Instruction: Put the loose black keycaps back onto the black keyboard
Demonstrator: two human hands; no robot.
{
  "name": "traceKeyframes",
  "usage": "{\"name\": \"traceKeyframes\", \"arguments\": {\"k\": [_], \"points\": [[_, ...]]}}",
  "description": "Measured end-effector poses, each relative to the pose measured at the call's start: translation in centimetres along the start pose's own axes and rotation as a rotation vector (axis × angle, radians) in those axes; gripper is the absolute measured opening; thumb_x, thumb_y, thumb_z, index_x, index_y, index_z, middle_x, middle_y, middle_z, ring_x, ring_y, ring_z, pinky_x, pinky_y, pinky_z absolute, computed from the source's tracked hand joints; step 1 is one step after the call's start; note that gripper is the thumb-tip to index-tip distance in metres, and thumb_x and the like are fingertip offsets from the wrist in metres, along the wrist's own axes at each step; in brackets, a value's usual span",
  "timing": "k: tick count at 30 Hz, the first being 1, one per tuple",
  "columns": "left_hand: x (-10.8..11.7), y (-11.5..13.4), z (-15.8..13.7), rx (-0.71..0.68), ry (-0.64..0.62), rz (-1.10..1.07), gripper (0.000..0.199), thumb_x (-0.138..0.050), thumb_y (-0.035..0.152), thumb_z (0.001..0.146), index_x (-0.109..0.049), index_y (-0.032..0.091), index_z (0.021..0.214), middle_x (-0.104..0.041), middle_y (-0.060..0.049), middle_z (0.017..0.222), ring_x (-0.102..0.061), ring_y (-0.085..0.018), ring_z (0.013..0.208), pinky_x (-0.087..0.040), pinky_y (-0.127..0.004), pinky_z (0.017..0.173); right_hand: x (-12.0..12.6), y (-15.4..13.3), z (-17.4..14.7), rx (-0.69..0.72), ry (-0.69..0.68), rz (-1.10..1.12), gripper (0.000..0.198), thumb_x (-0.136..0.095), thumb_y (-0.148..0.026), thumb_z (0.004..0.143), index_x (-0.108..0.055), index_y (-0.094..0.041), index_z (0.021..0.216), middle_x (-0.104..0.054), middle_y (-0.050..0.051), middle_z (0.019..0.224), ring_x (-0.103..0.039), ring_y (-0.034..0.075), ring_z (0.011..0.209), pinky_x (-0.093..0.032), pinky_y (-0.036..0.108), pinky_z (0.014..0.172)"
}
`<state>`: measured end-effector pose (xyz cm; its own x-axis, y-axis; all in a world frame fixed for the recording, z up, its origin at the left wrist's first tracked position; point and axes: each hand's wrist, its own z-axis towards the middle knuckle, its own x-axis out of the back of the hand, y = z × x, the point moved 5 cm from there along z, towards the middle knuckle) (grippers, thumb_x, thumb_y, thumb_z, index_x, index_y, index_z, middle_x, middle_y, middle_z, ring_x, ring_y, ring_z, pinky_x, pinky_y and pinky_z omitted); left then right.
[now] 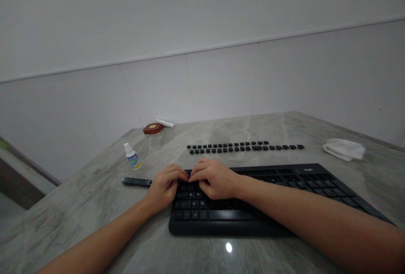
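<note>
A black keyboard (230,227) lies on the grey marbled table, with keys in place at its lower left. My left hand (163,187) reaches over its upper left corner, thumb and fingers drawn together in a pinch. My right hand (218,179) comes across the keyboard from the right, and its fingertips meet those of the left hand above the top left keys. Something small and dark seems to sit between the fingertips, too hidden to name. Beyond the keyboard, loose black keycaps (229,150) stand in two long rows.
To the left stand a small white spray bottle (133,158) and a dark flat tool (136,182). A reddish-brown case (152,128) and a white bar (165,123) lie near the wall. A folded white cloth (344,149) rests at the right.
</note>
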<state>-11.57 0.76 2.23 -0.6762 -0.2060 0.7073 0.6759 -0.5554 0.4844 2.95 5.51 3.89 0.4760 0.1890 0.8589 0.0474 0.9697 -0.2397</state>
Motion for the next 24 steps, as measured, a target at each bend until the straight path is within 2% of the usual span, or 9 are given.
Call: {"name": "traceKeyframes", "arguments": {"k": [4, 11, 17, 24], "points": [[0.1, 0.0, 0.0, 0.006, 0.007, 0.002, 0.040, -0.035, 0.000, 0.070, -0.067, 0.019, 0.086, -0.065, -0.004, 0.088, -0.059, -0.017, 0.089, -0.049, -0.033, 0.082, 0.0, 0.1, 0.0, -0.010, 0.013, 0.014, 0.036, -0.047, -0.006, 0.076, -0.073, -0.014, 0.100, -0.072, 0.006, 0.097, -0.062, 0.018, 0.089, -0.045, 0.031, 0.091], [0.3, -0.3, 0.0, 0.116, 0.015, 0.051, 0.038, -0.037, 0.002, 0.069, -0.064, 0.018, 0.091, -0.064, -0.004, 0.089, -0.059, -0.018, 0.088, -0.048, -0.033, 0.082, -0.2, 0.4, 0.0, 0.008, 0.041, -0.006, 0.033, -0.049, -0.004, 0.073, -0.074, -0.012, 0.094, -0.073, 0.006, 0.093, -0.062, 0.018, 0.083, -0.047, 0.031, 0.087], [0.1, 0.6, 0.1, -0.028, -0.024, -0.036, 0.039, -0.037, 0.000, 0.071, -0.066, 0.018, 0.090, -0.065, -0.004, 0.092, -0.059, -0.018, 0.093, -0.048, -0.034, 0.086, -0.3, 0.6, -0.1, 0.048, 0.090, 0.002, 0.032, -0.051, -0.004, 0.072, -0.074, -0.011, 0.092, -0.073, 0.007, 0.089, -0.062, 0.018, 0.080, -0.048, 0.030, 0.084], [0.1, 0.9, 0.2, -0.035, -0.042, -0.041, 0.035, -0.040, 0.001, 0.073, -0.066, 0.018, 0.090, -0.065, -0.005, 0.091, -0.059, -0.018, 0.092, -0.048, -0.034, 0.085, -0.3, 0.5, -0.2, 0.055, 0.098, 0.003, 0.031, -0.050, -0.004, 0.073, -0.074, -0.011, 0.092, -0.073, 0.007, 0.090, -0.061, 0.017, 0.081, -0.048, 0.030, 0.084]]}}
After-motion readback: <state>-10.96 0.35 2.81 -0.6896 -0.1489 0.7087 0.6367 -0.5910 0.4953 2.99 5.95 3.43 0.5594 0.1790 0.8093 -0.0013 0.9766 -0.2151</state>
